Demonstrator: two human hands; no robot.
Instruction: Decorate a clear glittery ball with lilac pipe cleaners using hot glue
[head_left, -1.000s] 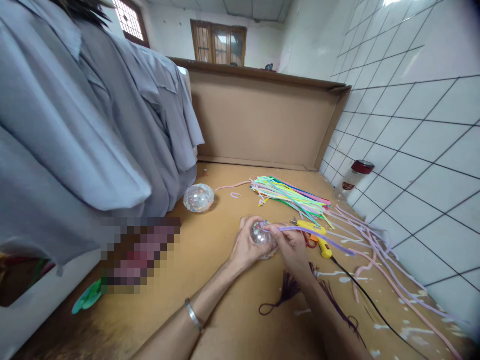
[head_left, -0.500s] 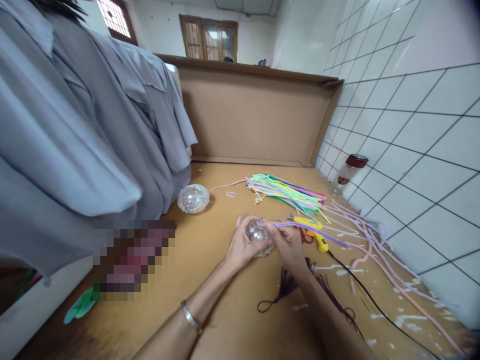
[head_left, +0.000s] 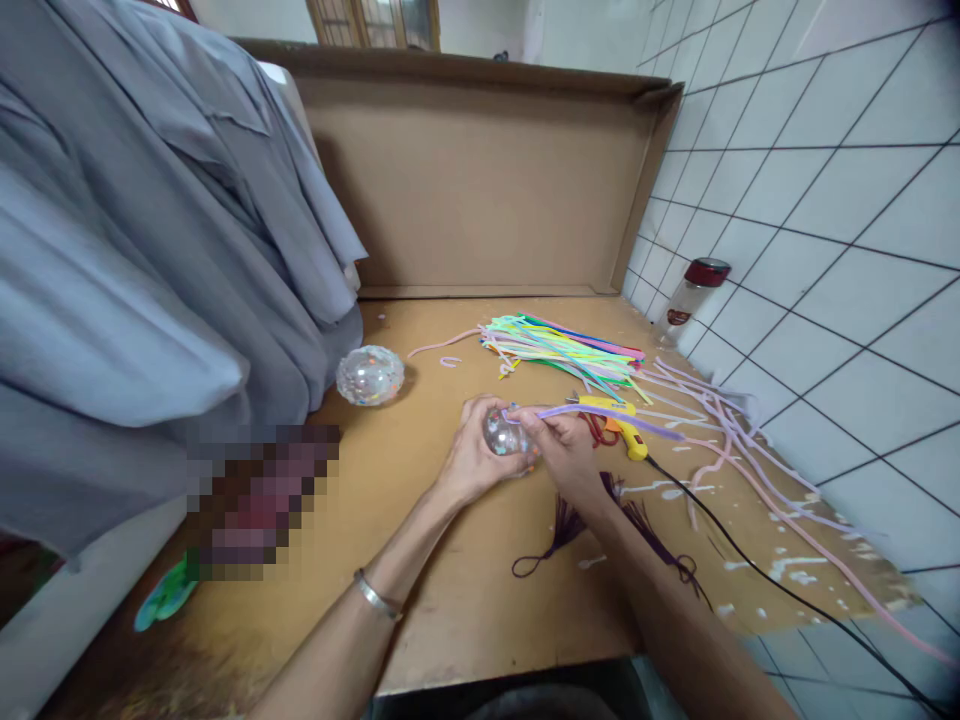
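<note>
My left hand is wrapped round a clear faceted ball with small coloured specks. A purple pipe cleaner is pinched in my right hand, its near end lying against the top of the ball and its long end reaching right over a yellow glue gun. A second clear ball rests on the table, left of my hands. Behind them lies a bundle of coloured pipe cleaners. Dark tassels lie beside and partly under my right forearm.
A cardboard box wall stands at the back. A jar with a red lid is by the tiled wall. Loose pink and purple pipe cleaners and a black cord lie at right. Grey cloth hangs at left.
The view has tilted down, showing the table's front edge. Both hands keep their holds on the ball and the purple pipe cleaner, with little visible movement.
</note>
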